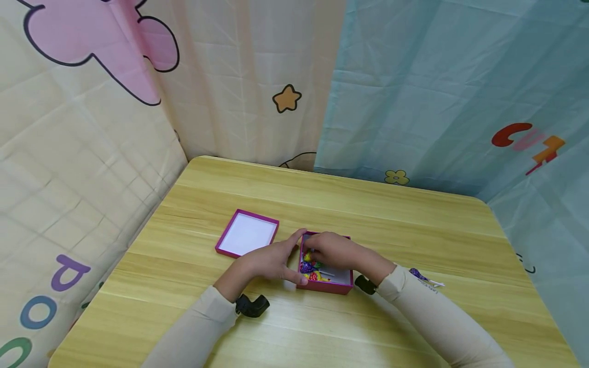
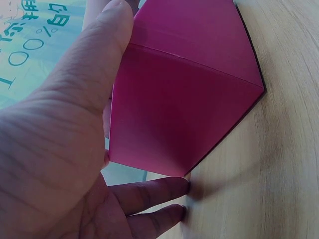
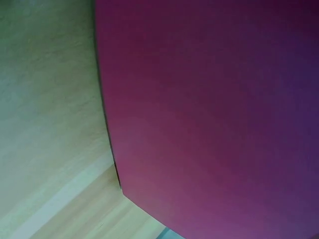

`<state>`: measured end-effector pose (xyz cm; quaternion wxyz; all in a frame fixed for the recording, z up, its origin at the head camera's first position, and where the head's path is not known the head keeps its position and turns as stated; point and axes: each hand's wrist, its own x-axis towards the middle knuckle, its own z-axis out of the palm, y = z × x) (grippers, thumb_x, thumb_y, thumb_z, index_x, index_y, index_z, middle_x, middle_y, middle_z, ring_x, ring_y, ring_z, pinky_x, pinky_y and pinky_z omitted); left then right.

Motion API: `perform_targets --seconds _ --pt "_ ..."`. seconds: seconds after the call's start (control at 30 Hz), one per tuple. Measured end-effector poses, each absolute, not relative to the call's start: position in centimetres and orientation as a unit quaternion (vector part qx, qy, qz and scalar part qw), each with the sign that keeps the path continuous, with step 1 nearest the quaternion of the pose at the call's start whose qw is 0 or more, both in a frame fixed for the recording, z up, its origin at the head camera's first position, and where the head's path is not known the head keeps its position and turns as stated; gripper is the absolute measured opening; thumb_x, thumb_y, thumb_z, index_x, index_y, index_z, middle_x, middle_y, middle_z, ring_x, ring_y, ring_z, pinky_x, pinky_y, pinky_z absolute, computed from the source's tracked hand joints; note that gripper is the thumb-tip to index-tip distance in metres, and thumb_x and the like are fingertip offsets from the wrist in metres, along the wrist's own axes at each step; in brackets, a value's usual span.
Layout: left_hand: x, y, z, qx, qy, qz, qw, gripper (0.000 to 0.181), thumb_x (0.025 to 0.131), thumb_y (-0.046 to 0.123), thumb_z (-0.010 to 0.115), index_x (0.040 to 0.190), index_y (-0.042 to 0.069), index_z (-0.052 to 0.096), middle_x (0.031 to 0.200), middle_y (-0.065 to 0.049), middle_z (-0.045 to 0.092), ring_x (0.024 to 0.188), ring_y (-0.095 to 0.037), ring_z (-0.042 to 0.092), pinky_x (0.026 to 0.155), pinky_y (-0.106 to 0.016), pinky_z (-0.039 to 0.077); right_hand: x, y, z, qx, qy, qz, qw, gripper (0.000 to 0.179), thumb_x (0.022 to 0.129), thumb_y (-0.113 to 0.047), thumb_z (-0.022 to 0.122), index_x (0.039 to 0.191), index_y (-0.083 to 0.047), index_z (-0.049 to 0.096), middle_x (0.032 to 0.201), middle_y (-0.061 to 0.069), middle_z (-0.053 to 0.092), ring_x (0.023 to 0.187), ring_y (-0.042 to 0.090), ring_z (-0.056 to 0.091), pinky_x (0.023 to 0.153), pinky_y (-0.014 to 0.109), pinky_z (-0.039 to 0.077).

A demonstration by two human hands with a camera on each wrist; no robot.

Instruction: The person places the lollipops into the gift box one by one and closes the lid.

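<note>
An open magenta box (image 1: 325, 289) sits on the table with several lollipops (image 1: 309, 267) in bright wrappers, yellow, purple and green, inside it. My left hand (image 1: 273, 260) grips the box's left end, thumb at the near corner and index finger at the far one. In the left wrist view, two other fingers (image 2: 149, 194) stretch out below the box's wall. My right hand (image 1: 336, 249) reaches into the box with bent fingers at the lollipops. Its fingertips are mostly hidden, so a hold on one cannot be made out. The right wrist view shows just the box's outer wall (image 3: 199, 119) and table.
Left of the box lies its magenta lid (image 1: 248, 232), white inside facing up. A purple-wrapped lollipop (image 1: 417, 274) lies on the wooden table (image 1: 368, 327) beside my right forearm. Printed curtains (image 1: 257, 61) hang behind the table and along its sides.
</note>
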<state>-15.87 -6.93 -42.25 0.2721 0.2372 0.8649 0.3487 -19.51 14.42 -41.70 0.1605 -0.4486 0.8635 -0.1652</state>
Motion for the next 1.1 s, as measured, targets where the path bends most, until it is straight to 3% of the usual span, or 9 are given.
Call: perform_targets --seconds 0.33,0.6,0.77,1.1 --pt "-15.8 -6.9 -42.2 0.238 0.868 0.343 0.27 0.119 0.077 0.057 0.079 0.161 0.024 0.002 0.159 -0.014 0.029 0.142 -0.023 0.033 0.114 -0.044 0.029 -19.5 14.8 -41.4 -0.438 0.864 -0.182 0.168 0.005 0.098 -0.013 0.064 0.1 -0.009 0.068 0.085 -0.007 0.061 0.077 0.009 0.054 0.075 0.027 0.049" --pt "-15.9 -6.8 -42.2 0.232 0.873 0.334 0.27 0.122 0.074 0.061 0.08 0.161 0.025 0.002 0.159 -0.01 0.03 0.141 -0.023 0.035 0.113 -0.045 0.031 -18.9 16.8 -39.5 -0.398 0.875 -0.23 0.153 0.023 0.098 -0.009 0.063 0.121 -0.007 0.068 0.116 0.004 0.068 0.101 0.015 0.062 0.093 0.04 0.051" --pt "-15.9 -6.7 -42.3 0.232 0.874 0.336 0.265 0.122 0.073 0.06 0.081 0.161 0.024 0.005 0.155 -0.008 0.037 0.134 -0.021 0.042 0.111 -0.045 0.035 -18.5 19.0 -38.2 -0.363 0.884 -0.264 0.134 0.025 0.098 -0.008 0.062 0.122 -0.007 0.067 0.117 0.008 0.068 0.102 0.018 0.063 0.088 0.04 0.054" --pt "-15.9 -6.7 -42.5 0.226 0.873 0.34 0.268 0.124 0.072 0.06 0.082 0.161 0.026 0.003 0.159 -0.01 0.031 0.142 -0.022 0.032 0.114 -0.046 0.029 -17.0 23.5 -37.2 -0.284 0.916 -0.261 0.108 0.025 0.098 -0.013 0.064 0.122 -0.007 0.067 0.115 0.005 0.068 0.101 0.021 0.064 0.085 0.042 0.055"
